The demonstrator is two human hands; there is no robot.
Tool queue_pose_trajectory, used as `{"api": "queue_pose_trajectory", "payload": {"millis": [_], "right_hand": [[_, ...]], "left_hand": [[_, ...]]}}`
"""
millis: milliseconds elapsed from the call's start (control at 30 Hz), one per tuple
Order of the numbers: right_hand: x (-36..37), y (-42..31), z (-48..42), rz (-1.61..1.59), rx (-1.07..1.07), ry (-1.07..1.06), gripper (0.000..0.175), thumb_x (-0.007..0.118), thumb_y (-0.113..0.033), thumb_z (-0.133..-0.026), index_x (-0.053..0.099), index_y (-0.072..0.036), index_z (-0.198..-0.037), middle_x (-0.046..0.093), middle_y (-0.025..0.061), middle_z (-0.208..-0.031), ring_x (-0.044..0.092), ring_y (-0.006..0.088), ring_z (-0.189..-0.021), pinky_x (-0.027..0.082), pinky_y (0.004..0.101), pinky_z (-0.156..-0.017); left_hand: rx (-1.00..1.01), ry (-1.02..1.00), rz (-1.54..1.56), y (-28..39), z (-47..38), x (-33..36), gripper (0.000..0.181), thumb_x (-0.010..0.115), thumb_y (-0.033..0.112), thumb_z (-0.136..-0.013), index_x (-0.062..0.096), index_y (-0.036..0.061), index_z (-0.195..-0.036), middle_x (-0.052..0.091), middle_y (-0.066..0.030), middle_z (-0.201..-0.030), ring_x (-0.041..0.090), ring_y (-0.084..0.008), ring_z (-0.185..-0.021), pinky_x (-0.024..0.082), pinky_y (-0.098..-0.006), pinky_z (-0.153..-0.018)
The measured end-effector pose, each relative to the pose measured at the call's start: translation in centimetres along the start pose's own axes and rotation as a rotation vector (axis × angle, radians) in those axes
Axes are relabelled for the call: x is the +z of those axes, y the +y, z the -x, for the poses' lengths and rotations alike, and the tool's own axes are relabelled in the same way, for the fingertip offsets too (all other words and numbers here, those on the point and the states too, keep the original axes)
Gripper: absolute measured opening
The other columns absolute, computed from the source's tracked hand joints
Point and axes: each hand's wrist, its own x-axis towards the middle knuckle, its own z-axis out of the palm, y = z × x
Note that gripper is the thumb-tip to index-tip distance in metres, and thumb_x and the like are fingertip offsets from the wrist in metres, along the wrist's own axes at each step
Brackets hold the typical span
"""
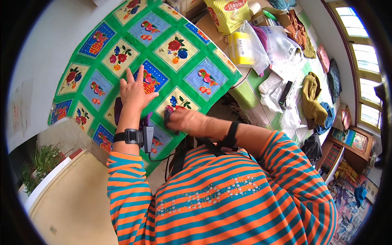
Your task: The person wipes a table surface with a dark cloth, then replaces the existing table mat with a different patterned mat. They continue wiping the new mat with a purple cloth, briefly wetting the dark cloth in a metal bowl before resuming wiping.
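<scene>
My left hand (133, 93) rests on a green tablecloth (142, 48) printed with squares of flowers, birds and fish. Its fingers are spread and it holds nothing. Purple fabric (117, 109) shows beside and behind my left forearm, mostly hidden by it. My right hand (191, 122) is blurred, low over the cloth's near right edge. In its fingers is a dark crumpled cloth (168, 114), which lies against a printed flower square.
A bed (254, 92) at the right bears a yellow food bag (228, 15), plastic bags, a dark remote-like object (285, 93) and an olive garment (314, 98). A grey box (148, 139) with a cable sits at my left wrist. Potted plants (43, 159) stand at left.
</scene>
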Motion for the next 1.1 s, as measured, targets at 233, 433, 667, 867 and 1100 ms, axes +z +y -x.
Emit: {"api": "queue_pose_trajectory", "payload": {"millis": [233, 433, 667, 867, 1100], "right_hand": [[-3.3, 0.7, -0.4, -0.298, -0.13, -0.048, 0.042, 0.073, -0.006, -0.074, 0.069, -0.013, -0.115, 0.062, 0.0106, -0.107, 0.065, 0.0359, -0.107, 0.056, 0.0433, -0.094], [-8.2, 1.8, 3.3, 0.009, 0.383, -0.063, 0.043, 0.069, -0.003, -0.078, 0.067, -0.015, -0.119, 0.062, 0.0115, -0.109, 0.066, 0.0341, -0.11, 0.059, 0.0437, -0.091], [1.2, -2.9, -1.9, -0.187, -0.007, -0.204, 0.034, 0.071, -0.008, -0.08, 0.063, -0.011, -0.113, 0.058, 0.0113, -0.112, 0.063, 0.034, -0.114, 0.056, 0.0429, -0.092], [-6.8, 4.6, 5.8, -0.15, 0.511, 0.151, 0.05, 0.069, -0.001, -0.076, 0.07, -0.02, -0.123, 0.062, 0.0105, -0.112, 0.065, 0.0347, -0.108, 0.057, 0.0445, -0.091], [-13.6, 8.1, 10.7, 0.337, 1.063, 0.621, 0.033, 0.069, -0.002, -0.081, 0.071, -0.007, -0.114, 0.064, 0.0186, -0.108, 0.063, 0.0405, -0.108, 0.053, 0.0491, -0.094]], "left_hand": [[-0.014, -0.002, -0.032, -0.1, 0.0, 0.4, 0.126, 0.092, 0.06, -0.07, 0.02, 0.0327, -0.17, 0.03, -0.024, -0.17, 0.052, -0.0443, -0.133, 0.047, -0.044, -0.111], [-0.003, 0.055, -0.097, -0.2, -0.2, 1.1, 0.125, 0.09, 0.068, -0.068, 0.025, 0.0312, -0.17, 0.033, -0.024, -0.168, 0.056, -0.0383, -0.126, 0.046, -0.04, -0.108], [0.029, 0.066, -0.014, -0.3, 0.1, 0.6, 0.124, 0.092, 0.056, -0.071, 0.022, 0.0307, -0.17, 0.03, -0.0256, -0.169, 0.051, -0.0455, -0.132, 0.044, -0.0457, -0.112], [0.009, 0.023, -0.02, -0.2, 0.1, 0.5, 0.126, 0.093, 0.056, -0.072, 0.019, 0.0321, -0.171, 0.029, -0.0258, -0.17, 0.05, -0.0463, -0.137, 0.045, -0.0454, -0.114], [0.007, 0.029, -0.006, -0.2, 0.0, 0.5, 0.126, 0.094, 0.054, -0.071, 0.02, 0.0325, -0.171, 0.028, -0.0257, -0.17, 0.051, -0.0461, -0.135, 0.046, -0.0454, -0.113]]}}
